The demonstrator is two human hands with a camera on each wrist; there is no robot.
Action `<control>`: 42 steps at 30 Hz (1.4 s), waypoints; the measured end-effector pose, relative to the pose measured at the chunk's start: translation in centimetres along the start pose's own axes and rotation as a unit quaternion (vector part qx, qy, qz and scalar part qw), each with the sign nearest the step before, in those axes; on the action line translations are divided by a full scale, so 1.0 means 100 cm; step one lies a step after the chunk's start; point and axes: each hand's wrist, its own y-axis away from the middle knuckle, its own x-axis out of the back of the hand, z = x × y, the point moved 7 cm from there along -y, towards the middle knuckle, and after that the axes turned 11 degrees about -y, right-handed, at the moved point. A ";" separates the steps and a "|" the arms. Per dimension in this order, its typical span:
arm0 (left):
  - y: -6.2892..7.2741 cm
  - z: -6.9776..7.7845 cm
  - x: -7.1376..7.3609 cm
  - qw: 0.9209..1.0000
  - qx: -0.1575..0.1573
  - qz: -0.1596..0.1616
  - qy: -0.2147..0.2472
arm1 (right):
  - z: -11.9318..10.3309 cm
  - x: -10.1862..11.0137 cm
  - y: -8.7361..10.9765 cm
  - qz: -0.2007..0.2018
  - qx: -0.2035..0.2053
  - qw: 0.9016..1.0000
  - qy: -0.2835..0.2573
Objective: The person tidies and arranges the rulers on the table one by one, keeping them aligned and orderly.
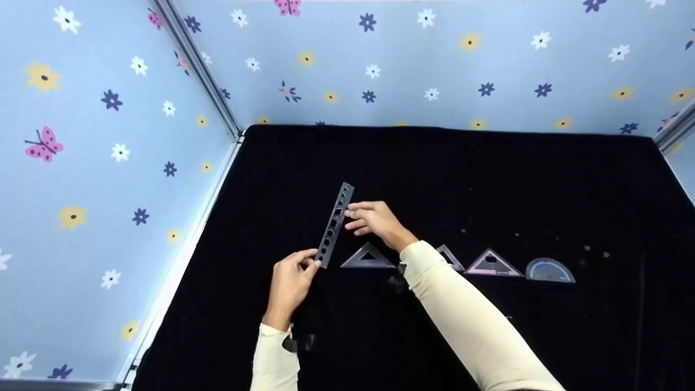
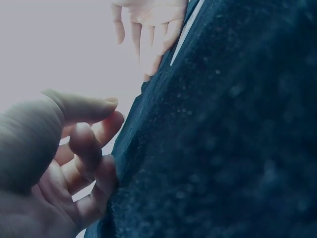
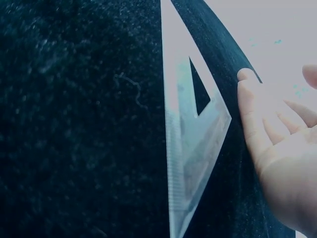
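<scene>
A narrow, dark see-through ruler (image 1: 334, 224) with a row of cut-out shapes stands aslant in the head view. My left hand (image 1: 290, 283) pinches its lower end between thumb and fingers; in the left wrist view that hand (image 2: 81, 158) shows thumb and index tips together, the ruler not discernible. Beside the ruler's upper half is my right hand (image 1: 378, 221), its fingers extended; whether they touch it I cannot tell. Below the right hand lies a clear triangular set square (image 1: 368, 264) with a triangular hole, seen close in the right wrist view.
To the right along the same row are a second set square (image 1: 455, 265) partly covered by the right sleeve (image 1: 461, 309), a pink-edged set square (image 1: 491, 270) and a protractor (image 1: 550, 273). Black cloth (image 1: 434, 174) covers the table, with flowered walls (image 1: 336, 38) behind and at the left.
</scene>
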 end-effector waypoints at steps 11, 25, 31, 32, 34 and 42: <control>0.000 -0.001 -0.001 1.000 -0.001 0.012 0.029 | 0.000 0.001 0.001 -0.002 0.002 1.000 0.003; 0.004 -0.010 -0.007 0.995 0.060 -0.062 -0.046 | 0.001 -0.007 0.001 -0.008 -0.015 0.999 0.051; 0.004 -0.010 -0.010 0.993 0.074 -0.075 -0.060 | 0.002 -0.006 0.002 -0.002 -0.017 0.998 0.061; 0.004 -0.011 -0.011 0.992 0.077 -0.076 -0.063 | 0.002 -0.006 0.002 -0.001 -0.017 0.998 0.062; 0.005 -0.010 -0.011 0.992 0.079 -0.076 -0.067 | 0.003 -0.006 0.003 0.002 -0.017 0.998 0.064; 0.004 -0.011 -0.011 0.991 0.080 -0.069 -0.083 | 0.003 -0.008 0.005 0.011 -0.009 0.998 0.066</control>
